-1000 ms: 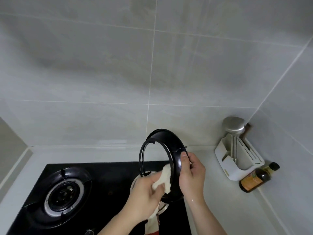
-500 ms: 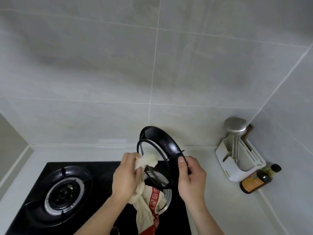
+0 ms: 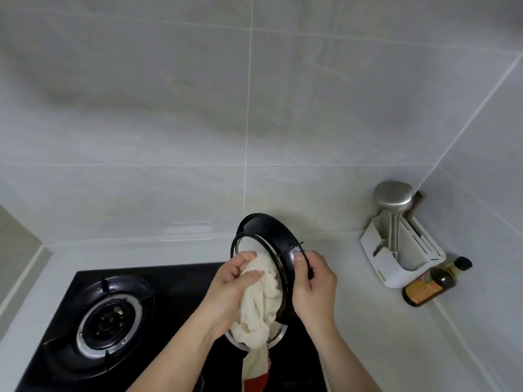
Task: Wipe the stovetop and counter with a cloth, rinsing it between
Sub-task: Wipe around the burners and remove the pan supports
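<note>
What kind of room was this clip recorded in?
Most likely a home kitchen. A black gas stovetop with a burner is set into a pale counter under grey wall tiles, and in the corner a white utensil holder with a metal ladle stands beside a dark sauce bottle.

Bunched cream cloth (image 3: pixel 261 301) against lifted burner ring (image 3: pixel 278 250)

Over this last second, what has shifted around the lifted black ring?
The left hand carried the cream cloth from the black burner ring's lower rim up into its opening. The right hand keeps gripping the ring's edge; the brown bottle stayed put.
</note>
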{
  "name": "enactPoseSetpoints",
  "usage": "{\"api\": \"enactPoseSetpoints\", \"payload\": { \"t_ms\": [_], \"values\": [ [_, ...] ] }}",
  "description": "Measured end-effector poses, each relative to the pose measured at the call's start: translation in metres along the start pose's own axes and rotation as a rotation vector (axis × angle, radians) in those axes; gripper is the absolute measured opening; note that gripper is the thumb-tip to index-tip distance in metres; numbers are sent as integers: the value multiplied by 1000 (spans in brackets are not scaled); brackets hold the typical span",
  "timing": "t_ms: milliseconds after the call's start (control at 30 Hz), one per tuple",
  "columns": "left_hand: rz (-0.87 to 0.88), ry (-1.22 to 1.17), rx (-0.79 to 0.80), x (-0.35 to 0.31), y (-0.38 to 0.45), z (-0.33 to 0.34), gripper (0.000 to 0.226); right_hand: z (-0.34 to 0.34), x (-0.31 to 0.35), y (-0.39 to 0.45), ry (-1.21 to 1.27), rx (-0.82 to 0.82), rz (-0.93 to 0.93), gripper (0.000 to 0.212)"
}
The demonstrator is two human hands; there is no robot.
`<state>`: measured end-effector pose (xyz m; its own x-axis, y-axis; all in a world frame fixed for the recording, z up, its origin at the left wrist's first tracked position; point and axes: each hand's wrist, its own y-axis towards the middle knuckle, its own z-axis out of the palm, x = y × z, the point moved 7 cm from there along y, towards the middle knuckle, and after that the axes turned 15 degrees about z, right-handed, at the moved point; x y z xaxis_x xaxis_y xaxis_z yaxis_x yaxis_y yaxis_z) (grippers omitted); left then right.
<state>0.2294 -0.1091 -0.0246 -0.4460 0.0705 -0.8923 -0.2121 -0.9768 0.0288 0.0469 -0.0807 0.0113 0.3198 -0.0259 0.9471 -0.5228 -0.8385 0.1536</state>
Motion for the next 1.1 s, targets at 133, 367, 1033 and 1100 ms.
{"api": "enactPoseSetpoints", "payload": {
  "t_ms": [133, 367, 1033, 1100],
  "values": [
    [-143, 108, 386, 12, -20, 12, 22, -7, -44, 8, -11, -48, 168, 30],
    [-275, 308, 41, 55, -5, -6, 10, -78, -97, 9, -301, -165, 35, 22],
    [-393, 405, -166, 126, -13, -11, 19, -145, -225, -41, -886, -129, -204, 16],
    [-433, 392, -217, 130, -21, -20, 17, -136, -241, -47, -905, -88, -99, 10]
  ]
}}
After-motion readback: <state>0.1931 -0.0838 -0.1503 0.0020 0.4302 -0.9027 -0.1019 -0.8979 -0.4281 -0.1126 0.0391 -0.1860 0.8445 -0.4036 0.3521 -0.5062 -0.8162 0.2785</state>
